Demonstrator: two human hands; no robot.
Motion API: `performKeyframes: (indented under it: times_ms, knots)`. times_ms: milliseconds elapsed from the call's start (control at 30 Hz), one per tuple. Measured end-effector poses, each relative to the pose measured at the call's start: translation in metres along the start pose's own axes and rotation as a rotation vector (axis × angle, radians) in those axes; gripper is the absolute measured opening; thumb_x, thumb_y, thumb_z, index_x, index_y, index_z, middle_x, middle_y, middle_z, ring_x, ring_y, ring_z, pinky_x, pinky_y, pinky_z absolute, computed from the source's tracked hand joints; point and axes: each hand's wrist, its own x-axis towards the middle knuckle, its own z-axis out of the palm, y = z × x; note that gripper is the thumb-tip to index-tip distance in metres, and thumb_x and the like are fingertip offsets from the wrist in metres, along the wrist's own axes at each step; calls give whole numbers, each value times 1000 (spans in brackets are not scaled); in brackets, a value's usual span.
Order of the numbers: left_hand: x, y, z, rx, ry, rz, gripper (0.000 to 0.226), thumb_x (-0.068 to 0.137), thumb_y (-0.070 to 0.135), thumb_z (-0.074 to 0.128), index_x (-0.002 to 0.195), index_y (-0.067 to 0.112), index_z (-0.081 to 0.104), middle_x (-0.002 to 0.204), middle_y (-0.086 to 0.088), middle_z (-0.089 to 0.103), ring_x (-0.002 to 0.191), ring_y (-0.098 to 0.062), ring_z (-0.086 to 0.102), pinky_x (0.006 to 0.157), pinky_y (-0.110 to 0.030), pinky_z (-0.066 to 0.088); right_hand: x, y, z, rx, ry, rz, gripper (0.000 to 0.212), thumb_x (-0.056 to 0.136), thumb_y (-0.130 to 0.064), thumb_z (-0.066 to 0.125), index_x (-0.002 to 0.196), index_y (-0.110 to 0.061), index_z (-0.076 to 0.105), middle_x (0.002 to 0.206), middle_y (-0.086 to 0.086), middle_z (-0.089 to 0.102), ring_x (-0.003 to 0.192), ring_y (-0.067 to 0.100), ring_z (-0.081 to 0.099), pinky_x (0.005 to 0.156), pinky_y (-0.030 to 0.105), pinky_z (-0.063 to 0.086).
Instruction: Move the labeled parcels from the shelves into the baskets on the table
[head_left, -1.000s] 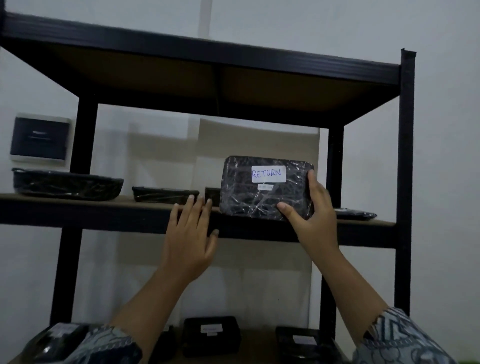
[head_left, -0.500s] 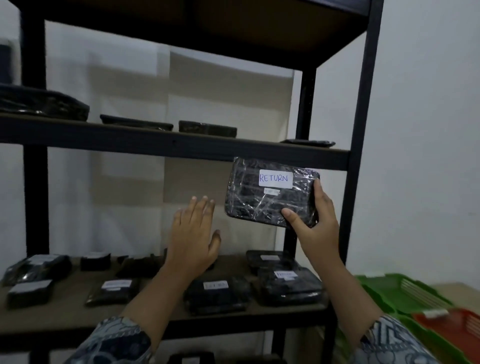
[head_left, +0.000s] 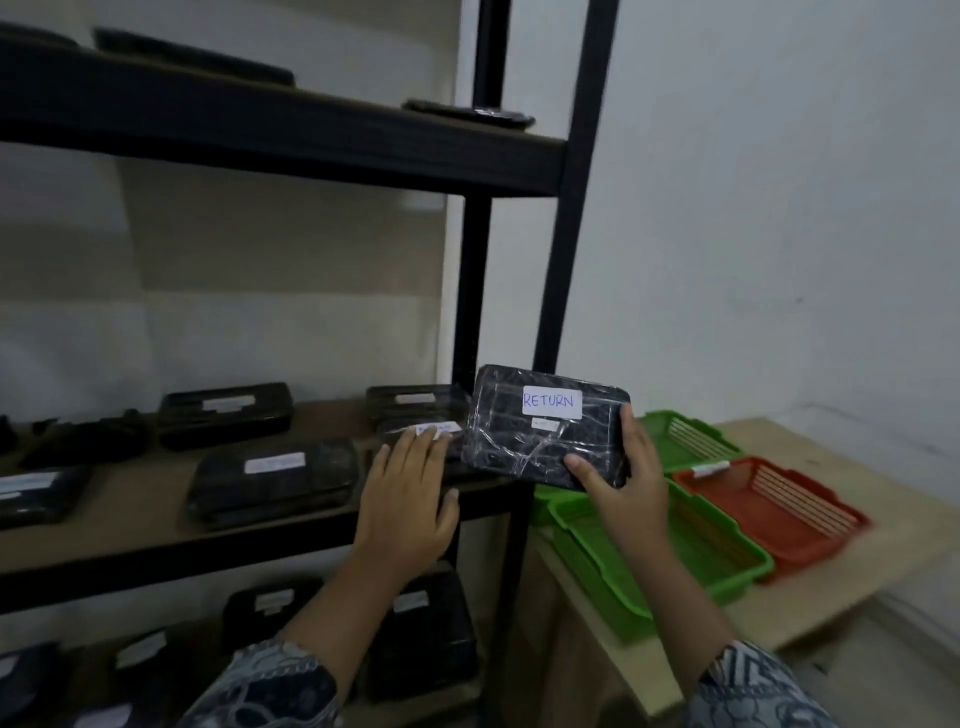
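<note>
My right hand (head_left: 626, 480) grips a black plastic-wrapped parcel (head_left: 530, 434) by its right end; its white label reads RETURN. The parcel is held in the air at the rack's right front post, level with the middle shelf. My left hand (head_left: 408, 496) hovers flat with straight fingers to the parcel's left and holds nothing. Green baskets (head_left: 722, 566) and a red basket (head_left: 779, 512) sit on the wooden table (head_left: 852, 577) to the right of the rack. Several more labeled black parcels (head_left: 272, 480) lie on the middle shelf.
The black metal rack (head_left: 576, 218) fills the left half of the view, with flat black items on its upper shelf (head_left: 291, 140) and more parcels on the lower shelf (head_left: 421, 639). A white wall stands behind the table.
The parcel came off the upper shelf in my right hand and went down and right to middle-shelf height. My view swung down and right, and the baskets came into sight.
</note>
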Motion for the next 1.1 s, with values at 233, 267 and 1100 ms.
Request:
performKeyframes:
  times_ms: [233, 267, 1100]
  knots:
    - [10, 87, 90, -129, -123, 11, 60, 81, 36, 40, 130, 3, 50, 133, -14, 53, 124, -32, 48, 99, -48, 42, 18, 96, -65, -47, -41, 93, 86, 76, -26, 76, 147, -24, 30, 138, -8, 40, 129, 5, 35, 102, 20, 31]
    - [13, 98, 102, -146, -139, 10, 59, 80, 35, 41, 129, 2, 50, 132, -14, 53, 123, -32, 48, 98, -47, 43, 23, 110, -73, -51, -45, 103, 85, 75, -25, 77, 147, -23, 30, 136, -8, 41, 127, 6, 37, 101, 21, 32]
    - [64, 150, 319, -144, -566, -315, 68, 90, 44, 18, 150, 12, 11, 157, -6, 8, 144, -21, 4, 116, -38, 11, 83, 372, -56, -158, -527, 515, 86, 77, -28, 77, 148, -18, 30, 142, 7, 41, 126, 17, 41, 101, 29, 37]
